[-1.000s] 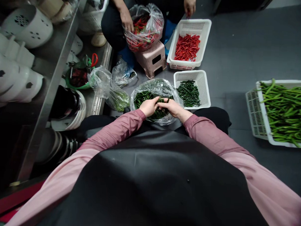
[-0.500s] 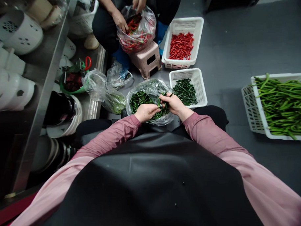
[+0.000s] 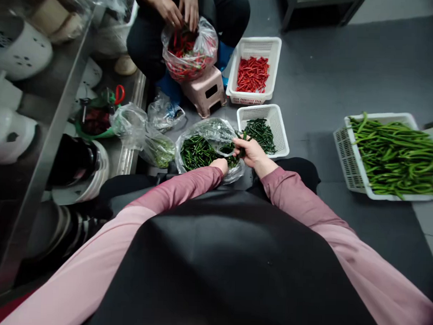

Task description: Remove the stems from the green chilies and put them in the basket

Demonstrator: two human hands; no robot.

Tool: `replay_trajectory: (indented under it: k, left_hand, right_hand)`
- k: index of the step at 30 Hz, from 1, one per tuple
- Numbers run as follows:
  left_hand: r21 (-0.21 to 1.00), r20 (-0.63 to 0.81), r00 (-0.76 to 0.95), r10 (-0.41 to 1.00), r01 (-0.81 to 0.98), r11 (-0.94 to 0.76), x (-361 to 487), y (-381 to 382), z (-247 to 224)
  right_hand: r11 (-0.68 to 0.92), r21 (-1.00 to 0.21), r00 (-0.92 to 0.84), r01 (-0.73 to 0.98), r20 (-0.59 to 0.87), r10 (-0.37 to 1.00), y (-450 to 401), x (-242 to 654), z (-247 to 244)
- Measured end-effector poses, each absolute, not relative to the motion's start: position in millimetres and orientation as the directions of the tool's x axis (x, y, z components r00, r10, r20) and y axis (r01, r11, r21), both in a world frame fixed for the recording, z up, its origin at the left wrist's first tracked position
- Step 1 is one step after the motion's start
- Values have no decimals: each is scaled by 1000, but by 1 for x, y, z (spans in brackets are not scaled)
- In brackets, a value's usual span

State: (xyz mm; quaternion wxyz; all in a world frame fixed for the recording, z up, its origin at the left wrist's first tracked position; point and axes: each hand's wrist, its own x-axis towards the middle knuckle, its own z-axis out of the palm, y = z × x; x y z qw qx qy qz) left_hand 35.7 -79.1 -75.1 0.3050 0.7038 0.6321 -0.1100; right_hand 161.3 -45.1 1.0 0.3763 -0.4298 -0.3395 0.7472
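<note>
A clear plastic bag (image 3: 183, 141) of green chili peppers (image 3: 197, 152) stands between my knees. My left hand (image 3: 219, 164) is low over the bag's near side, and its fingers are hidden behind the wrist and sleeve. Over the right rim of the bag, my right hand (image 3: 250, 152) is closed around a few dark green chili peppers (image 3: 243, 143). Just beyond it sits a small white basket (image 3: 282, 131) with more green chili peppers (image 3: 262, 133) inside.
Across from me a person's hands (image 3: 179, 12) reach into a bag of red chilies (image 3: 189, 62) on a pink stool (image 3: 206, 91). A white basket (image 3: 275, 65) holds red chilies. Long green peppers (image 3: 394, 157) fill a crate at right. A metal shelf (image 3: 62, 105) stands left.
My left hand has moved right and down into the bag, away from the right hand's chilies. The right hand keeps its hold. The other person's hands have come together, and the view has shifted slightly.
</note>
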Motion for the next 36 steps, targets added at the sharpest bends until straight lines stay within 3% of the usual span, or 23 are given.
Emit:
replay_trajectory:
  k: [4,7,11,14,16,21,24,25,27,29,31,33,36]
  left_hand:
    - [231,-568,-24,823,955,187,36,-80,-75]
    - [408,-648,-17,761,836,366,25,-80,-54]
    - [655,-727,65,684,366,661,0,-76,-14]
    - [725,-687,130,715,57,686,-13,-75,8]
    - [729,-673,152,724,-31,684,-16,-75,13]
    - [718,-672,189,716,-72,692,-18,-80,3]
    - [803,-561,5,828,248,542,-24,-84,-9]
    - [787,-466,-38,884,440,434,-26,-85,-11]
    - [598,-280,9,960,784,167,-29,-87,-14]
    - [335,-185,134,974,940,-66,-30,-91,-12]
    - [131,-146,208,967,973,-190,-28,-97,-9]
    - [29,-194,296,935,955,-296,-23,-105,-8]
    - [31,-503,374,779,909,-416,-14,-112,-15]
  right_hand:
    - [-466,-860,-334,-208,-386,860,-47,158,-2]
    - [-480,-862,-334,-164,-409,849,-46,161,-3]
    - [-526,-850,-361,26,-499,788,-50,159,-7]
    - [-476,-877,-480,63,-445,756,-55,150,-11]
    - [-443,-895,-572,54,-391,721,-57,145,-13]
    - [-419,-906,-656,54,-348,669,-56,142,-13]
    - [-467,-878,-677,100,-404,616,-59,143,-14]
    - [-484,-863,-676,145,-443,588,-60,143,-16]
    - [-496,-830,-653,254,-526,545,-61,145,-19]
    - [-489,-816,-600,307,-565,566,-59,147,-20]
    - [-507,-819,-524,269,-566,637,-55,151,-18]
    - [-547,-815,-454,192,-567,687,-49,155,-15]
    - [-606,-788,-413,109,-590,693,-45,157,-10]
